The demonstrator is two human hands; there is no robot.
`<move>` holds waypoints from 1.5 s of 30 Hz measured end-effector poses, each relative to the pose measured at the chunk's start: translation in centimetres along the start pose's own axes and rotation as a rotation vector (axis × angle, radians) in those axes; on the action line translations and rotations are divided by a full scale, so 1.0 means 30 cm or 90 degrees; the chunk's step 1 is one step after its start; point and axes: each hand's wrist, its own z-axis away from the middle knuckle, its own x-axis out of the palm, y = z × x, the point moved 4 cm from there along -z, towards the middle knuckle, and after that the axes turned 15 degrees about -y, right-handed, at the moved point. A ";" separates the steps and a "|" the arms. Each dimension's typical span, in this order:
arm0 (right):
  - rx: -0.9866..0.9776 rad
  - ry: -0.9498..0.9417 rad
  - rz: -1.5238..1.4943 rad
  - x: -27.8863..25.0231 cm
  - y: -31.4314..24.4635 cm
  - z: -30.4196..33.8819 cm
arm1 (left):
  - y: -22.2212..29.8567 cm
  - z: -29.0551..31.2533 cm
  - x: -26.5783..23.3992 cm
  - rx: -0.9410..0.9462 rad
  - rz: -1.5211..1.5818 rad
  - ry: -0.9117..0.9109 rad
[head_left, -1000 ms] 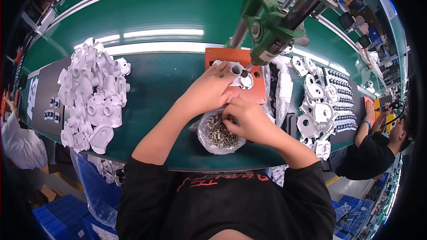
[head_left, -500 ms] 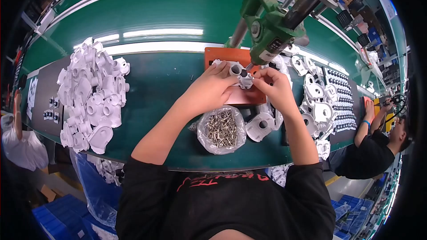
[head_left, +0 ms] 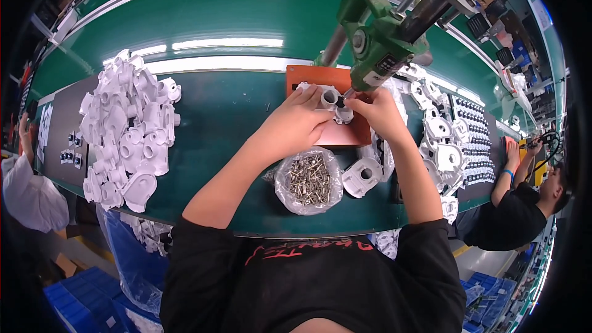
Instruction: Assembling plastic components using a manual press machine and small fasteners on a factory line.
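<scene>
A white plastic housing (head_left: 341, 116) with round openings lies on the orange plate (head_left: 351, 138) under the green press head (head_left: 385, 55). My left hand (head_left: 297, 122) grips its left side, fingers over the top and thumb along the near edge. At its right side my right hand (head_left: 379, 113) is closed in a pinch, close beneath the tip of the press; whatever the fingertips hold is hidden. Nearer to me a clear plastic bag (head_left: 335, 193) is filled with metal screws (head_left: 306, 179). Another white housing (head_left: 362, 177) rests to the right of the bag.
Piled white housings (head_left: 132, 129) cover the table's left part. More white housings (head_left: 445, 155) and rows of small black parts (head_left: 473, 139) are on the right. One co-worker (head_left: 524, 209) is at the far right, another (head_left: 34, 194) at the far left.
My right hand has shifted a little up and inward, its fingers now farther over the housing near the press tip. My left hand keeps its grip.
</scene>
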 end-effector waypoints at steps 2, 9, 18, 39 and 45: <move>-0.013 -0.003 0.034 -0.003 -0.003 -0.006 | 0.001 -0.001 0.000 0.004 0.000 0.004; -0.044 -0.002 0.041 -0.005 -0.001 -0.034 | 0.003 -0.004 0.000 -0.001 0.002 -0.004; -0.023 0.039 0.096 0.023 0.030 -0.011 | 0.006 -0.003 0.004 0.027 0.009 0.053; -0.379 0.397 0.062 -0.438 -0.172 0.098 | -0.008 0.008 0.019 0.021 -0.004 0.086; -0.516 0.381 0.185 -0.719 -0.384 -0.116 | 0.025 -0.027 0.027 0.011 -0.008 0.113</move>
